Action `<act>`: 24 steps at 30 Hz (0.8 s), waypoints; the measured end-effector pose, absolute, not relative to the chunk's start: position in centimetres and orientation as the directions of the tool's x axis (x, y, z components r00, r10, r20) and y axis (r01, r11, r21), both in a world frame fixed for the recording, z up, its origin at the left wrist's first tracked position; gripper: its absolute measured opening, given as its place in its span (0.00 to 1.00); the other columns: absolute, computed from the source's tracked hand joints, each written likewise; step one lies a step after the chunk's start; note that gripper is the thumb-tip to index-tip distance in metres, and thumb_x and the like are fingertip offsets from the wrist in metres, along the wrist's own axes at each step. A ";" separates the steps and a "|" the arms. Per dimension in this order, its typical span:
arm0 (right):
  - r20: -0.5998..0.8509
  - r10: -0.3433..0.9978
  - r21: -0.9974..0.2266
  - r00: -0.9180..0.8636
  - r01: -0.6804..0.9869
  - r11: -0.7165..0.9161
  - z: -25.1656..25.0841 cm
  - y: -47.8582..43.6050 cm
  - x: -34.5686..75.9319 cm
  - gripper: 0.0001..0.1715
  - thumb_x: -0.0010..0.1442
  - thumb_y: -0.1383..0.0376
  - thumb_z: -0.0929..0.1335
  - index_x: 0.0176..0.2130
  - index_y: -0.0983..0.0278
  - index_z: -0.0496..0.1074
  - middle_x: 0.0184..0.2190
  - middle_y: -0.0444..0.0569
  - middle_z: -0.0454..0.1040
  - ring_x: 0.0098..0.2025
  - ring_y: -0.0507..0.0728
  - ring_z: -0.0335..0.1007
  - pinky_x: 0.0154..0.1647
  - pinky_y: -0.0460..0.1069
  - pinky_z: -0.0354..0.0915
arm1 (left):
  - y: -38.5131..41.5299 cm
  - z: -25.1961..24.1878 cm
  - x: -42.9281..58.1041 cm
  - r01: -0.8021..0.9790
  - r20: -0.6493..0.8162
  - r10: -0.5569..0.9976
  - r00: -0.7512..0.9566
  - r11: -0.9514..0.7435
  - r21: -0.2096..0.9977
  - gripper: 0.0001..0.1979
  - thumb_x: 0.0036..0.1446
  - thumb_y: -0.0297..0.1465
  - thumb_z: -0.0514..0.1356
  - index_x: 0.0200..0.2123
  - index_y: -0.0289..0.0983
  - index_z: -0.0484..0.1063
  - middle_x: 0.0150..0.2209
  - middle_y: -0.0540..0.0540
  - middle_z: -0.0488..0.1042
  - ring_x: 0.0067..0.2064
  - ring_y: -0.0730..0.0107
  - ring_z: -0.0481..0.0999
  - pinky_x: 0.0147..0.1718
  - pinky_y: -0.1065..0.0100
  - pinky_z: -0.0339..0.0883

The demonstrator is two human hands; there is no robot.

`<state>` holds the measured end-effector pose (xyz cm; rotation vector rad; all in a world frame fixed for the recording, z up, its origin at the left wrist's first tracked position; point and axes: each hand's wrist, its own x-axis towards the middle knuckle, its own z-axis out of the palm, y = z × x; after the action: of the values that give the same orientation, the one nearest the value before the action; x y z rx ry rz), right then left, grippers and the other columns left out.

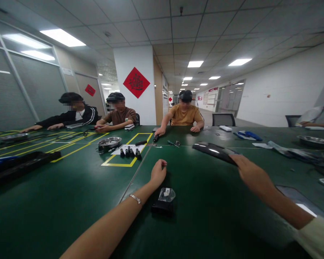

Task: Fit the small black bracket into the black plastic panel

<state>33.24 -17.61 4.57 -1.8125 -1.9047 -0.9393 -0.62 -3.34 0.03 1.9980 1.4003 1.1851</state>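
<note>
My right hand [250, 169] grips the near end of a long, glossy black curved panel [213, 150], whose exact kind I cannot make out. The panel extends leftward over the green table. Near the middle, my left hand [158, 173] is closed with its fingers curled in; whatever may be inside them is hidden. Just below that hand lies a black box-like item [162, 208], with a small clear plastic bag [166, 194] on top of it.
Across the table, a person's hand holds a dark tool [157, 137]. Short black cylinders [130, 152] stand on white paper beside a metal bowl [109, 143]. Pliers [172, 143] lie farther right. A black tray [24, 163] is at left; a dark flat device [299, 201] lies under my right forearm.
</note>
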 end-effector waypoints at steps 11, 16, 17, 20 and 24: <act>0.534 0.770 0.330 -0.349 0.925 0.190 0.1 -19.5 24.0 0.33 0.53 0.81 0.54 0.56 0.68 0.61 0.54 0.60 0.63 0.55 0.62 0.59 0.38 0.49 0.70 | -2.8 -0.2 -0.2 0.303 0.479 0.877 -0.038 -0.447 0.842 0.06 0.44 0.21 0.54 0.26 0.37 0.63 0.28 0.51 0.68 0.33 0.72 0.70 0.36 0.69 0.62; 0.367 0.897 0.271 -0.248 0.951 0.152 1.2 -20.3 21.7 0.36 0.48 0.83 0.58 0.57 0.69 0.60 0.55 0.62 0.60 0.54 0.64 0.61 0.32 0.49 0.72 | -2.5 -0.2 -0.3 0.225 0.400 0.912 -0.093 -0.372 0.901 0.07 0.42 0.21 0.55 0.25 0.37 0.63 0.27 0.52 0.68 0.33 0.72 0.69 0.36 0.69 0.61; 0.324 0.918 0.272 -0.230 0.952 0.142 1.4 -20.5 21.2 0.37 0.48 0.83 0.58 0.57 0.69 0.60 0.55 0.62 0.60 0.53 0.64 0.62 0.31 0.49 0.72 | -2.4 -0.2 -0.3 0.207 0.371 0.923 -0.101 -0.345 0.915 0.06 0.41 0.21 0.55 0.25 0.37 0.63 0.27 0.52 0.67 0.32 0.72 0.68 0.36 0.69 0.61; 0.221 0.955 0.328 -0.199 0.937 0.119 1.9 -21.0 20.0 0.38 0.48 0.84 0.59 0.57 0.70 0.58 0.55 0.65 0.58 0.53 0.65 0.62 0.29 0.50 0.72 | -2.3 -0.3 -0.3 0.163 0.307 0.944 -0.118 -0.287 0.944 0.05 0.43 0.24 0.55 0.27 0.37 0.63 0.27 0.52 0.68 0.32 0.71 0.68 0.35 0.69 0.61; 0.224 0.952 0.365 -0.207 0.924 0.115 1.7 -20.9 19.8 0.36 0.48 0.83 0.60 0.57 0.69 0.60 0.54 0.66 0.59 0.52 0.67 0.63 0.29 0.52 0.72 | -2.3 -0.3 -0.3 0.205 0.285 0.947 -0.146 -0.253 0.946 0.03 0.48 0.28 0.52 0.29 0.38 0.63 0.27 0.52 0.68 0.32 0.71 0.68 0.35 0.69 0.61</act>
<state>19.78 -20.95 1.75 -2.0177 -2.3937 -0.6973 -0.29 -2.25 -0.35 1.4677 1.3383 1.4551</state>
